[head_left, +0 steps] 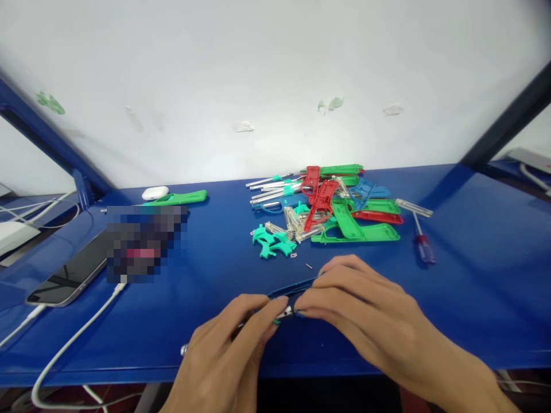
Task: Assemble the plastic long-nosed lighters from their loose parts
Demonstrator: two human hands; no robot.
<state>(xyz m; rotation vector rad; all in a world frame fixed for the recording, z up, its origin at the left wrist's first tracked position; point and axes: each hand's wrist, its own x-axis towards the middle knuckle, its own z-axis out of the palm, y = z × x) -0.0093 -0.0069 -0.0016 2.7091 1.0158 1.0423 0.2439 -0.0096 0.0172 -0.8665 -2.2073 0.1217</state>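
Observation:
My left hand (235, 350) and my right hand (365, 310) meet near the front edge of the blue table (473, 298). Between them lies a blue plastic shell (290, 288), hard to tell from the table. My left fingers pinch a thin silver metal tube (284, 313) with a teal bit at its end. My right fingers are curled over the shell and touch the tube's tip. Beyond the hands lies a pile of red, green and blue plastic shells (344, 209), silver tubes (269, 186) and teal trigger pieces (272, 242).
A red-handled screwdriver (423, 244) lies right of the pile. A green shell (178, 198) and a white earbud case (155, 193) sit at the back left. A phone (71, 275) with a white cable (73, 344) lies at the left. A white wall stands behind.

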